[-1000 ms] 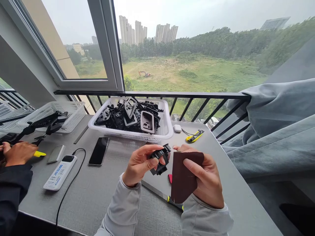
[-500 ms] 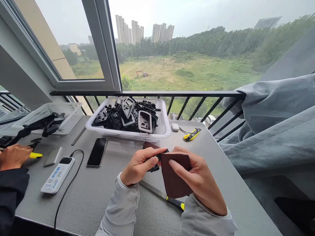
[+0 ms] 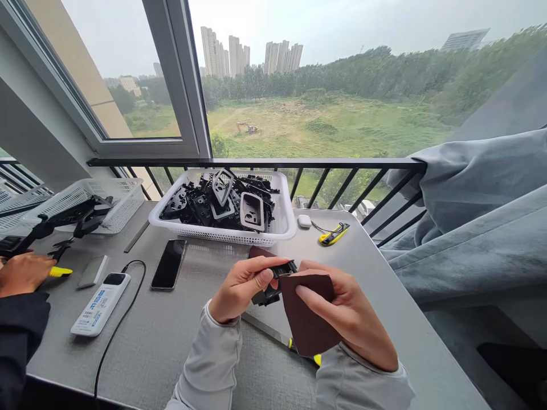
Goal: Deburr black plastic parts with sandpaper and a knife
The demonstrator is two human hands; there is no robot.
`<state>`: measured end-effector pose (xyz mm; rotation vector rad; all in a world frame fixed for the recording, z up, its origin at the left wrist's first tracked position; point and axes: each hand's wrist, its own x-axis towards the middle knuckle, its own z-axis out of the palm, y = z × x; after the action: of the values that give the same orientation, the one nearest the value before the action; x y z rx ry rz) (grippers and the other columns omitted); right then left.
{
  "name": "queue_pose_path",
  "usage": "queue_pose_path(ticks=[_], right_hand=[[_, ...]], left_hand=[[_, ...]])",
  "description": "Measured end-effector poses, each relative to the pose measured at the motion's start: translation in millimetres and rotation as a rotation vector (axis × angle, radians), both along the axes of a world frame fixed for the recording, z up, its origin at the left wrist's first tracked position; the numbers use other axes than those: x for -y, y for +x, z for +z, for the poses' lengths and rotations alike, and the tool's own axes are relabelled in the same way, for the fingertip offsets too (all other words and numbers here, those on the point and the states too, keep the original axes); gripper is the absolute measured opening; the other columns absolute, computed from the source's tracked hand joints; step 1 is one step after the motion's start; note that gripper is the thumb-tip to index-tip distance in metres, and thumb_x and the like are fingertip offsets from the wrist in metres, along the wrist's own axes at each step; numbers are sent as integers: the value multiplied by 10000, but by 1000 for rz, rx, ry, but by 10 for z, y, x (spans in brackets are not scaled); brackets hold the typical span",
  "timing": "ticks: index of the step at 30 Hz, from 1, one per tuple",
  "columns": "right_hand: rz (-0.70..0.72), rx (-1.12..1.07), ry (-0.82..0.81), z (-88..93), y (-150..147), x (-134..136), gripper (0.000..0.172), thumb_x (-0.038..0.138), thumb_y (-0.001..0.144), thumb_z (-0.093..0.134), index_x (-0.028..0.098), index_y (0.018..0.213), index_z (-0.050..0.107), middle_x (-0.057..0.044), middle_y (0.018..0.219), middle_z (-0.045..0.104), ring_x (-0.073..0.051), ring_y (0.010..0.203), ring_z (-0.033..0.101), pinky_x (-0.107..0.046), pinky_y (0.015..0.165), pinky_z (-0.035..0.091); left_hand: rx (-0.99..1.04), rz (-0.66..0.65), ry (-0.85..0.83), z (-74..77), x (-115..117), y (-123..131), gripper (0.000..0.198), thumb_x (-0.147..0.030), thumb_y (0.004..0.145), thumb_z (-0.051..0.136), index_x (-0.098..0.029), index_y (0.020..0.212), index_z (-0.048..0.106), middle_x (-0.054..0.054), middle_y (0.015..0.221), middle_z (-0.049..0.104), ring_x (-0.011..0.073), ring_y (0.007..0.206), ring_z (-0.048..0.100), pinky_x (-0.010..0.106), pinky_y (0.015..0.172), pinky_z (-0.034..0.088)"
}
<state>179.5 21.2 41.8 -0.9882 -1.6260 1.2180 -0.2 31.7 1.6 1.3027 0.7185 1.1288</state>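
Sandpaper [image 3: 307, 313] has swung lower and right, baring more of the black plastic part [image 3: 265, 296] at lower centre. The left hand [image 3: 241, 287] grasps that part in curled fingers; the right hand [image 3: 350, 319] pinches the sandpaper, lapping it over the part's edge. At far left, another person's hand [image 3: 23, 274] lies near a yellow cutter [image 3: 60, 271]. Ahead, upper centre, stands a white basket [image 3: 222, 238] of black parts, before a railing [image 3: 342, 163]
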Motion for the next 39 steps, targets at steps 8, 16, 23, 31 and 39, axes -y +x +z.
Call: queue_pose_path(ticks=[8,16,23,31,39], right_hand=[[-83,-127,-74,-65,2,-31,245,349,802,616,154,659,655,-10,673,499,-114,557,470,-209,451,367],[-146,-208,-66,-87,-52,-47,212,287,794,639,170,619,609,27,644,443,-91,526,422,-210,443,326],[-182,-122,60,-60,-165,-2,236,266,811,596,176,594,575,21,631,435,-93,522,392,-221,444,311],[-236,-12,203,-88,-215,-23,198,251,834,565,188,658,631,9,631,430,-109,541,419,-219,434,311],[-201,2,223,-78,-214,-24,177,236,819,565,189,665,638,12,630,454,-105,529,422,-221,442,324]], left_hand=[[91,101,38,43,-3,61,277,-433,854,607,-170,912,674,32,712,634,121,658,551,246,648,460],[238,215,-54,21,-44,148,273,-432,809,669,-173,895,643,33,703,706,145,651,654,270,665,528],[332,158,-102,29,-4,156,287,-409,847,631,-205,1043,679,67,936,750,214,937,692,339,883,514],[269,229,-57,33,-36,190,246,-398,813,672,-192,947,681,68,892,752,205,860,699,314,781,539],[251,223,-43,56,-31,186,254,-414,815,665,-189,934,665,54,828,741,194,837,698,317,801,534]])
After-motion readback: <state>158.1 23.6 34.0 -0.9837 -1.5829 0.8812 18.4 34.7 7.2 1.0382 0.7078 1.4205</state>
